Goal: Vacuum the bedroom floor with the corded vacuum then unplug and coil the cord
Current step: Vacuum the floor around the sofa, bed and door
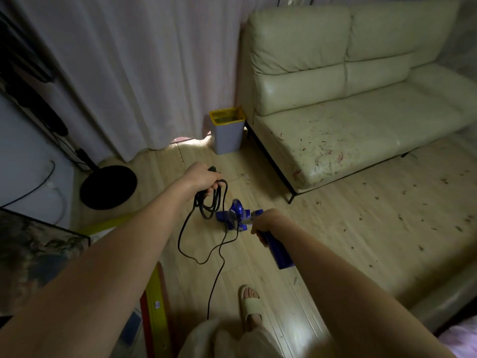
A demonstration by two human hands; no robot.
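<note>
Our left hand [200, 177] has its grip curled tight round a bundle of black cord [210, 202], several loops hanging from the fist, with the dark plug end poking out above the thumb side. One strand drops from the loops, curves over the floor [335, 228] and runs back toward our feet. Our right hand [268, 222] grips the blue handle of the vacuum [237, 215], fingers wrapped round it; the blue body sits low on the floor just beside the hanging loops, between our two hands.

Going left to right around us: at the far left a dark fan stand leans up the wall, and its round black base [108, 187] rests on the floor near a loose cable. A glass-edged tabletop [38, 244] sits low at the left, with a yellow and red strip beside it. Pale curtains [124, 73] hang behind. A grey bin with a yellow rim [227, 130] stands between the curtains and the sofa [348, 99], touching or nearly touching the sofa's end. The cream sofa has reddish scraps scattered over its seat, and similar bits of debris [402, 218] litter the floor in front of it. One foot in a pale slipper [251, 306] stands beside the trailing cord.
</note>
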